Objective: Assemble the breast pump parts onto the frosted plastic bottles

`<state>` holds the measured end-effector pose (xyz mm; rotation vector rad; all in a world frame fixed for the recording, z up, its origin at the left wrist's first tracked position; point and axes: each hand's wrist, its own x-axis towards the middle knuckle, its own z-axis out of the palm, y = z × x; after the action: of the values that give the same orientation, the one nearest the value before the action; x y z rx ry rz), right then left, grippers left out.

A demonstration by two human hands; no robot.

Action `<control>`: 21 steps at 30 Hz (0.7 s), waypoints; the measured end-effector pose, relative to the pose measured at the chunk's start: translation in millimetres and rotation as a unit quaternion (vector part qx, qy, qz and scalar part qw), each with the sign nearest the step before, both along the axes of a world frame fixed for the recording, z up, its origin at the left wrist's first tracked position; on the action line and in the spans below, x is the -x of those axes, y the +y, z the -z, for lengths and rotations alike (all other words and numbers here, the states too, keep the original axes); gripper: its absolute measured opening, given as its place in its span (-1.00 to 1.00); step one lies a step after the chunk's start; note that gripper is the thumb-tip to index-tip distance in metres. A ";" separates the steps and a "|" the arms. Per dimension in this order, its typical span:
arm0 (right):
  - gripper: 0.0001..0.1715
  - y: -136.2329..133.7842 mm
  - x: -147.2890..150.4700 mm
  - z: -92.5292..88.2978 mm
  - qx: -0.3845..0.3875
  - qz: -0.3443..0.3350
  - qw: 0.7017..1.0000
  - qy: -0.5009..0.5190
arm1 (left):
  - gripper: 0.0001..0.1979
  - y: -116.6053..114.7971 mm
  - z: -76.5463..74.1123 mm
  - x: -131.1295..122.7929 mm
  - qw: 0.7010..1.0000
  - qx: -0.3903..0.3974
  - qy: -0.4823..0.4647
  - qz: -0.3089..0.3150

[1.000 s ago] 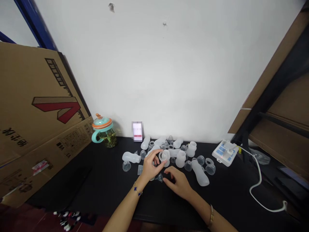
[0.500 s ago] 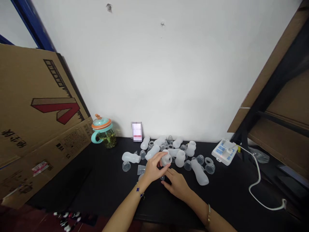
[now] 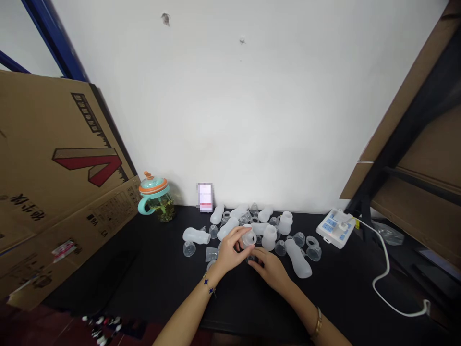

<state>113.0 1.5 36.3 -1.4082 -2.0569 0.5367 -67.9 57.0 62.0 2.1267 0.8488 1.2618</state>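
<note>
My left hand point(image 3: 232, 252) is closed around a translucent white bottle point(image 3: 248, 236), its open mouth facing up towards me. Just below the bottle, my right hand point(image 3: 270, 269) has its thumb and fingers curled in a pinch on a small clear plastic piece point(image 3: 251, 258), mostly hidden by the fingers. Behind and around both hands lie several more white bottles point(image 3: 298, 259), some on their sides and some upright. Among them are several clear dome-shaped pieces point(image 3: 189, 248) and a clear ring point(image 3: 311, 240).
A lidded teapot-like jug point(image 3: 156, 199) stands at the back left beside a large cardboard box point(image 3: 72, 192). A phone-like lit screen point(image 3: 206, 198) leans on the wall. At the right lie a white power strip point(image 3: 335, 228) and its cable point(image 3: 387, 259) on the black table point(image 3: 158, 288).
My right hand has moved slightly right, and its fingers have closed around the small clear piece. My left hand keeps the bottle in nearly the same place.
</note>
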 end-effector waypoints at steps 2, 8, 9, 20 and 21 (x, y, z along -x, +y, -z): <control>-0.66 1.7 -2.9 -1.9 -0.010 0.019 0.999 0.043 | -0.53 -0.2 -0.6 -1.1 1.000 0.015 -0.026 -0.001; -0.64 2.5 -9.0 -4.0 -0.037 0.086 0.981 0.171 | -0.59 -1.2 -3.5 -3.8 0.995 0.065 -0.077 -0.016; -0.64 2.4 -9.4 -4.2 -0.038 0.100 0.976 0.189 | -0.59 -1.1 -3.4 -3.9 0.994 0.074 -0.077 -0.014; -0.62 2.8 -12.2 -10.4 -0.056 0.136 0.925 0.351 | -0.52 -2.5 1.6 -7.4 0.984 0.161 -0.080 0.020; -0.62 2.5 -12.7 -10.7 -0.052 0.140 0.923 0.356 | -0.50 -2.6 1.7 -7.7 0.982 0.168 -0.078 0.021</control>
<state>125.6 4.1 47.0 -1.1791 -1.2640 0.6796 -60.3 54.3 60.3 1.7471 0.8755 1.1541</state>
